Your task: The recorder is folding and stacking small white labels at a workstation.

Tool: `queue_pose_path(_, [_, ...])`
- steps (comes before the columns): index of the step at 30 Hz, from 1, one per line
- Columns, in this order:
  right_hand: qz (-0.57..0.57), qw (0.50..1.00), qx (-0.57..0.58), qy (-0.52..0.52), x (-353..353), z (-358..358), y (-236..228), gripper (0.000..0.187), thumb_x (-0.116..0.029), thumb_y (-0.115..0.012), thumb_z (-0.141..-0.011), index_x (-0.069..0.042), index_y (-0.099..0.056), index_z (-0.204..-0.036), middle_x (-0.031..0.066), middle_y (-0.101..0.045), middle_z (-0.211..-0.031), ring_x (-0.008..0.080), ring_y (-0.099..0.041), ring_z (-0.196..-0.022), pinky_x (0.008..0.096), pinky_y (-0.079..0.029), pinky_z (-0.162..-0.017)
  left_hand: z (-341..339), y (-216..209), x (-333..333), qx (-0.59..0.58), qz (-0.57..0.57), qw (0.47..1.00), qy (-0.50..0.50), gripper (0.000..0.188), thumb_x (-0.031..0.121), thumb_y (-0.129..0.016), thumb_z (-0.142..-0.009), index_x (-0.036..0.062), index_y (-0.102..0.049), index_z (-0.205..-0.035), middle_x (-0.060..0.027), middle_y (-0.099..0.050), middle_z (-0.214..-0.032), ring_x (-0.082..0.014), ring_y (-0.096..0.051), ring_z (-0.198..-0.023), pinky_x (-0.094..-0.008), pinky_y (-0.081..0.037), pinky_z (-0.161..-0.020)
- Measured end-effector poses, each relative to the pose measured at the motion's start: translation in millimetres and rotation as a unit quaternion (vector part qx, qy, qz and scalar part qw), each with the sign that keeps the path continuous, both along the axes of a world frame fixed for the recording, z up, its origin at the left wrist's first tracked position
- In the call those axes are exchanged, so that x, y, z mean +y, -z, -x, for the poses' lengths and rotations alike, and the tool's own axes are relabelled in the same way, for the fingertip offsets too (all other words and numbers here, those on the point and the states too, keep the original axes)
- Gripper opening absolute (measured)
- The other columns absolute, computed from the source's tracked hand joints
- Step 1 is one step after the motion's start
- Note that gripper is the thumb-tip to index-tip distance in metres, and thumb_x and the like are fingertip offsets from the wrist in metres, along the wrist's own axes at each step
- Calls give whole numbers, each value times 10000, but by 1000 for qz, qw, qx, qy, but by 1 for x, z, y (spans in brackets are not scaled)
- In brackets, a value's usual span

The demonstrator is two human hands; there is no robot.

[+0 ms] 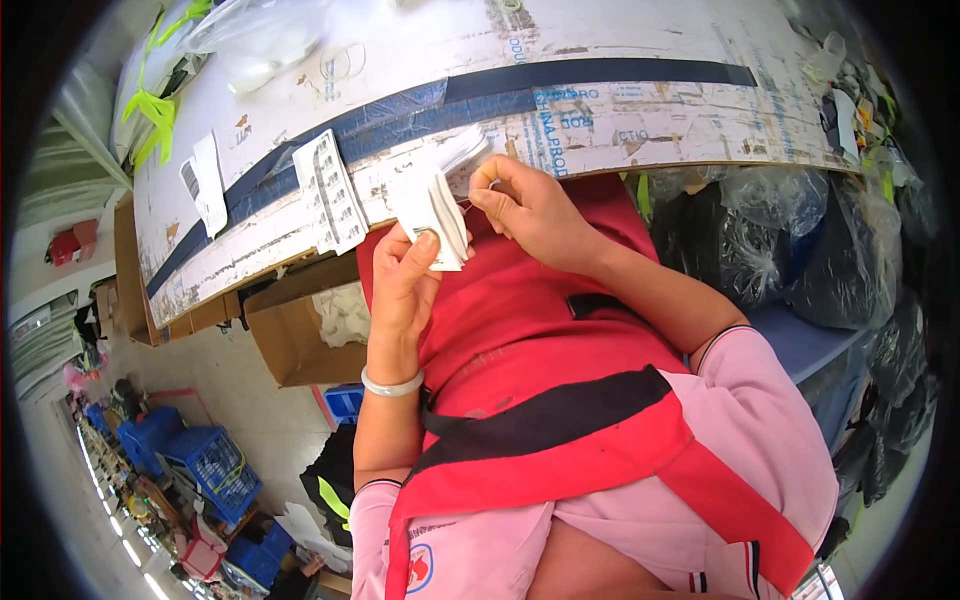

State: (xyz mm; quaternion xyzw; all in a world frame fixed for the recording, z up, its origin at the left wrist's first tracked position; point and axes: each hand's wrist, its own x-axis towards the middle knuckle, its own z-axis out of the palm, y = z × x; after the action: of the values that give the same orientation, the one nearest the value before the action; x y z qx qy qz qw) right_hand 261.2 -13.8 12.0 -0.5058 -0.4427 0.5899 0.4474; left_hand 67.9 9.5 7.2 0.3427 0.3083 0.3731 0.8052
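My left hand [402, 285] grips a folded stack of white printed labels [436, 222] at the table's near edge, its thumb pressed on the lower end. The stack fans apart toward its upper right end. Just right of it, my right hand [535, 215] is closed with finger and thumb pinched together. Something thin seems to run from that pinch toward the stack, too fine to name. On the table to the left lie a sheaf of printed labels [330, 192] and a smaller white label strip [207, 185].
The worn white table [400, 110] carries dark tape strips [610, 72]. Plastic bags [255, 45] and neon-yellow strips [155, 115] sit at its far left. An open cardboard box [285, 340] stands below left. Bagged dark goods [750, 250] are at right, blue crates [215, 470] at lower left.
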Motion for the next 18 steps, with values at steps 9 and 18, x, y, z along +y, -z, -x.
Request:
queue_pose_path(9, [83, 935, 345, 3, 1, 5, 5, 168, -215, -490, -1002, -60, -528, -951, -15, -461, -626, 38, -390, -494, 183, -299, -450, -3, 10, -4, -74, 18, 997, 14, 470, 176, -670, -872, -92, -520, -1226, -173, -619, -1159, -241, -648, -945, -383, -552, -812])
queue_pose_path(18, [96, 922, 371, -57, 23, -11, 27, 142, -183, -495, -995, -47, -492, -956, 32, -565, -848, 46, -427, -522, 186, -325, -454, -5, 11, 9, -4, 6, 1000, 10, 394, 166, -691, -859, -73, -571, -1149, -136, -665, -976, -206, -659, -836, -343, -551, -783])
